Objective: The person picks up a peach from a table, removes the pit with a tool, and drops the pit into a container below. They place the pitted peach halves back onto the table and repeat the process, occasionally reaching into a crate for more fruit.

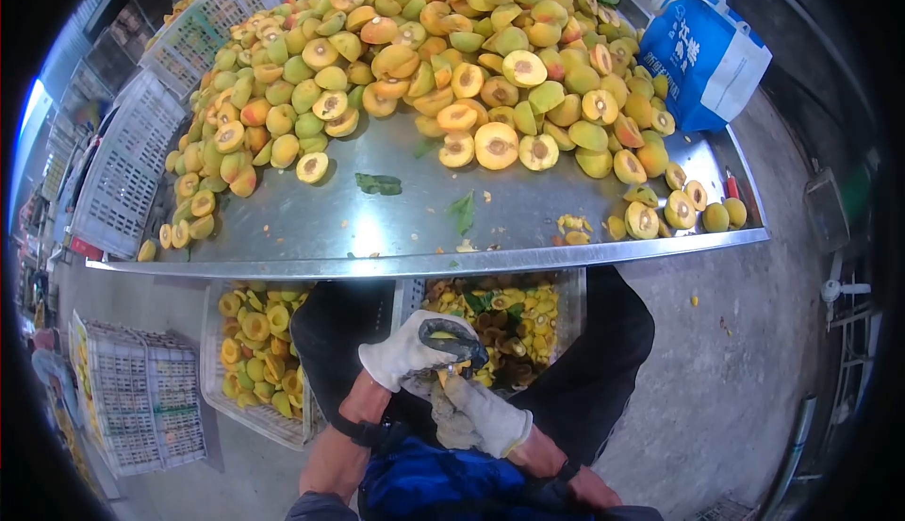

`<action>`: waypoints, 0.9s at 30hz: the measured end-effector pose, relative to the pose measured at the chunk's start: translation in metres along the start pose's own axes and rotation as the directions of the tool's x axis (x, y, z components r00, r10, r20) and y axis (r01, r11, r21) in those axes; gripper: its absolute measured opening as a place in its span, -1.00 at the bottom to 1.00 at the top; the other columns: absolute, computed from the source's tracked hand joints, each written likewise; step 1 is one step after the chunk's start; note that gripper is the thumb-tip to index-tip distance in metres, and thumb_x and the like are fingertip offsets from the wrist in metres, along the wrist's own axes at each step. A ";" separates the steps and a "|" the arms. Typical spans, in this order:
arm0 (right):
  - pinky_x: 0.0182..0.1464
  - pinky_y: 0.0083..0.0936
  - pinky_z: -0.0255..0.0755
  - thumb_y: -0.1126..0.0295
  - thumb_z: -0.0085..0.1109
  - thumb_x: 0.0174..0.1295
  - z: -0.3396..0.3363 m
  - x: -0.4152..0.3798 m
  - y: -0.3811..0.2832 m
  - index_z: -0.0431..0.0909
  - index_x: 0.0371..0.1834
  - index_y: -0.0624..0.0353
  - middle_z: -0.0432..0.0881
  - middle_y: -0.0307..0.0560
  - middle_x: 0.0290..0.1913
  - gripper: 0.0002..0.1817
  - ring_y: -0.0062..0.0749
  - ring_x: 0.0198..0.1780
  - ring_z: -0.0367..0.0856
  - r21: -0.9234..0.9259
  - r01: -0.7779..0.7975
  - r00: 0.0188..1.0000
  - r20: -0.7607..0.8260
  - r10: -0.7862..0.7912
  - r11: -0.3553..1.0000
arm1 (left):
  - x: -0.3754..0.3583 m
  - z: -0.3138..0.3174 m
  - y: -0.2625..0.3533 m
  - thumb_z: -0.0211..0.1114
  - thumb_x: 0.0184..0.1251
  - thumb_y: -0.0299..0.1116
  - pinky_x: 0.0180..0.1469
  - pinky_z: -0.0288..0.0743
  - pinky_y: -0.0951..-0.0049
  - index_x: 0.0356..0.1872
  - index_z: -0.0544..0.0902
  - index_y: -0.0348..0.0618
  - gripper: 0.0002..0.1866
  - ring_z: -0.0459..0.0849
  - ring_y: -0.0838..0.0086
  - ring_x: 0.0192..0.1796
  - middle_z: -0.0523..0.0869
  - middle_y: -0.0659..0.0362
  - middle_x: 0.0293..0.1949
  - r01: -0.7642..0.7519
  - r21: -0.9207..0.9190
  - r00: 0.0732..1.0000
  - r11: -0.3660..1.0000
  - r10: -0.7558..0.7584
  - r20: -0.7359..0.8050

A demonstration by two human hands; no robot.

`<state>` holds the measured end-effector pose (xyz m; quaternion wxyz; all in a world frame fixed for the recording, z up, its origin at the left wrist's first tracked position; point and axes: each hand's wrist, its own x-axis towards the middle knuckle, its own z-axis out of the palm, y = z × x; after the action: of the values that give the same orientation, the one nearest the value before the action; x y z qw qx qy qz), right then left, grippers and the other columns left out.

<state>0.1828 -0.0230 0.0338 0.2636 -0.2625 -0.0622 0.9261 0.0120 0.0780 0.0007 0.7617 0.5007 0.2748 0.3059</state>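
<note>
Both of my hands wear whitish, dirt-darkened gloves and meet above my lap. My left hand (415, 349) has its dark-coated fingers curled round a yellow-green peach piece (441, 336). Right beside it, my right hand (476, 414) is closed on a small tool, mostly hidden, with a bit of orange flesh at its tip. Just beyond the hands, a crate (571, 304) between my legs contains yellow scraps, brown pits and green leaves. A large heap of halved peaches (497, 146) covers the back of the metal table (320, 210).
A crate of hollowed peach halves (266, 347) stands on the floor at left, near stacked crates (146, 394). More white crates (127, 167) line the table's left side. A blue and white bag (702, 54) and a red-handled object (732, 185) are at the right. The table's front edge (434, 264) crosses above my knees.
</note>
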 end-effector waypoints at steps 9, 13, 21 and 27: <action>-0.60 -0.60 0.05 0.02 0.00 0.48 0.008 0.007 -0.005 0.48 -0.33 0.11 0.34 -0.36 -0.63 -0.62 -0.62 -0.67 0.23 -0.415 0.195 0.964 -0.084 -0.251 0.889 | -0.003 0.026 -0.029 0.32 0.27 0.16 -0.11 0.67 0.39 0.04 0.57 -0.39 -0.31 0.76 0.36 -0.16 0.75 0.01 -0.16 -0.258 -0.266 0.900 0.929 0.131 -0.415; -0.57 -0.60 0.16 0.08 -0.06 0.49 -0.003 0.001 -0.009 0.52 -0.30 0.18 0.45 -0.28 -0.58 -0.61 -0.57 -0.61 0.35 -0.619 0.196 0.940 -0.102 -0.325 0.761 | -0.025 0.024 0.007 0.04 0.51 0.13 -0.18 0.69 0.39 0.05 0.56 -0.37 -0.38 0.77 0.29 -0.24 0.75 -0.02 -0.21 -0.074 0.021 0.598 0.997 0.062 -0.799; -0.60 -0.55 0.19 0.04 -0.02 0.48 -0.063 0.031 -0.008 0.55 -0.29 0.16 0.49 -0.27 -0.60 -0.60 -0.55 -0.66 0.35 -0.348 0.020 0.837 -0.507 -0.206 0.937 | -0.118 -0.041 0.113 0.32 0.02 -0.66 0.10 0.53 0.31 0.04 0.60 -0.31 -0.55 0.68 0.11 0.01 0.63 -0.08 -0.02 0.636 0.757 0.453 0.153 0.719 -0.526; -0.58 -0.56 0.20 0.08 -0.02 0.46 -0.034 0.031 -0.012 0.54 -0.34 0.17 0.47 -0.28 -0.62 -0.62 -0.58 -0.64 0.38 -0.603 -0.066 0.794 -0.514 -0.324 0.795 | 0.000 -0.149 0.154 0.38 0.22 -0.28 0.07 0.53 0.16 0.05 0.60 -0.18 -0.60 0.65 0.01 0.02 0.66 -0.09 -0.03 0.622 0.765 0.546 0.164 0.609 -0.575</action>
<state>0.1836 0.0026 -0.0064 0.2399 -0.6020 -0.2812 0.7078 -0.1257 0.2144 0.0922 0.0011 0.6435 0.7271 0.2392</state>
